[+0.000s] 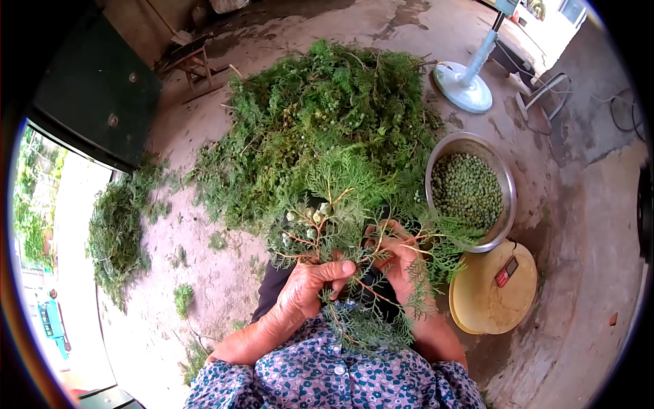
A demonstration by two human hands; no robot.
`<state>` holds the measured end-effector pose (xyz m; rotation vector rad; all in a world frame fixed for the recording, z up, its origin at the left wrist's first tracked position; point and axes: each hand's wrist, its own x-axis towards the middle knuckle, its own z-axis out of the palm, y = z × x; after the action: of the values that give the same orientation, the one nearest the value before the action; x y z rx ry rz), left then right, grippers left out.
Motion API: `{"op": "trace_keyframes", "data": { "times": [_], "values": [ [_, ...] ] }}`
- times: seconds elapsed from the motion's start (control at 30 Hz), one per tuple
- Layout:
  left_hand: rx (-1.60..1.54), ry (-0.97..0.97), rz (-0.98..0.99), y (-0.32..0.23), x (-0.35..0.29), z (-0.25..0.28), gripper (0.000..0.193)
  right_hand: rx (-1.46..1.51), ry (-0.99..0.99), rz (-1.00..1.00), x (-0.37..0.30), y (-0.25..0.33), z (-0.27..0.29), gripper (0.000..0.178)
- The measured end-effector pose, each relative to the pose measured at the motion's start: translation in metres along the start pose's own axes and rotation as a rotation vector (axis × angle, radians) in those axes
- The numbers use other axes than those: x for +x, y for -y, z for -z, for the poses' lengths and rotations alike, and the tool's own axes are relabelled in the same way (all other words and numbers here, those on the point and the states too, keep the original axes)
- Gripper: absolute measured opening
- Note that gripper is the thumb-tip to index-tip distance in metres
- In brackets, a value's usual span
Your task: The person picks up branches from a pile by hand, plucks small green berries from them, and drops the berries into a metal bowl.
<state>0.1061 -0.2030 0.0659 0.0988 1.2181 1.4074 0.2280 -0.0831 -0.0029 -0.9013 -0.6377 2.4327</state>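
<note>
Centre: a leafy green conifer sprig (pixel 334 225) lies across the person's lap, held between the left hand (pixel 306 290) and the right hand (pixel 398 262).
Behind: a large heap of green cuttings (pixel 320 123) on the concrete floor (pixel 218 273).
Right: a round steel bowl (pixel 507 187) with small green seeds (pixel 466 187) in it; a round yellow lid (pixel 490 293) just before it.
Far right: a white fan base (pixel 463 88).
Left: a smaller green pile (pixel 116 232).

Stained concrete floor (pixel 579 225), daylit doorway (pixel 61 238)
</note>
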Motion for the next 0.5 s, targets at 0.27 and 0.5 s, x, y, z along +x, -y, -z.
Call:
{"op": "trace_keyframes", "data": {
  "times": [0.27, 0.5],
  "values": [
    [-0.013, 0.034, 0.058, -0.001, -0.001, 0.001, 0.02, -0.005, 0.21, -0.064, -0.005, -0.005, -0.016, 0.039],
    [0.024, 0.097, 0.053, 0.0, 0.0, 0.002, 0.019, -0.097, 0.289, -0.019, -0.009, -0.003, -0.022, 0.039]
  ]
}}
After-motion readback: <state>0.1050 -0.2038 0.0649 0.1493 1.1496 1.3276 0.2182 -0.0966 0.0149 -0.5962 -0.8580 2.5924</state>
